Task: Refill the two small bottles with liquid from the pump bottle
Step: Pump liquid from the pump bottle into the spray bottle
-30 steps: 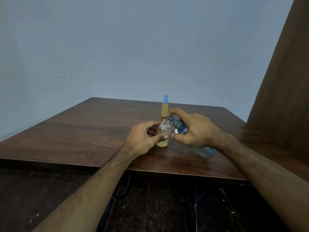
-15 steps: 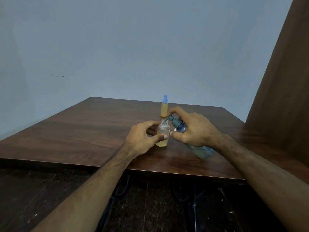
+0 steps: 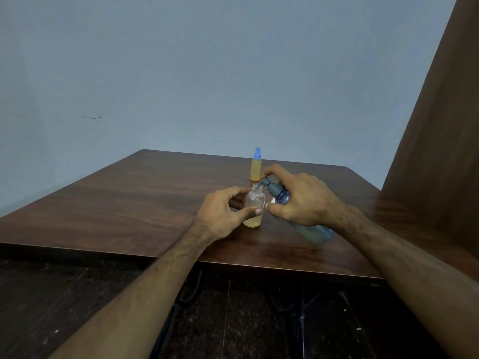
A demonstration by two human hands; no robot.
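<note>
A small clear bottle (image 3: 254,203) without a cap stands on the wooden table (image 3: 129,203), with yellowish liquid in its lower part. My left hand (image 3: 223,213) holds it between thumb and fingers. My right hand (image 3: 300,198) grips a blue pump bottle (image 3: 281,195), tilted left so its dark nozzle sits over the small bottle's mouth; my index finger rests on the pump head. A second small bottle (image 3: 256,165), filled with yellow liquid and topped by a blue cap, stands just behind.
A small white object (image 3: 272,201), partly hidden, lies between the two hands. A brown panel (image 3: 440,151) rises at the right of the table. The table's near edge runs below my forearms, with dark floor underneath.
Almost nothing has moved. Both hands keep their hold, with the nozzle staying over the open bottle's mouth.
</note>
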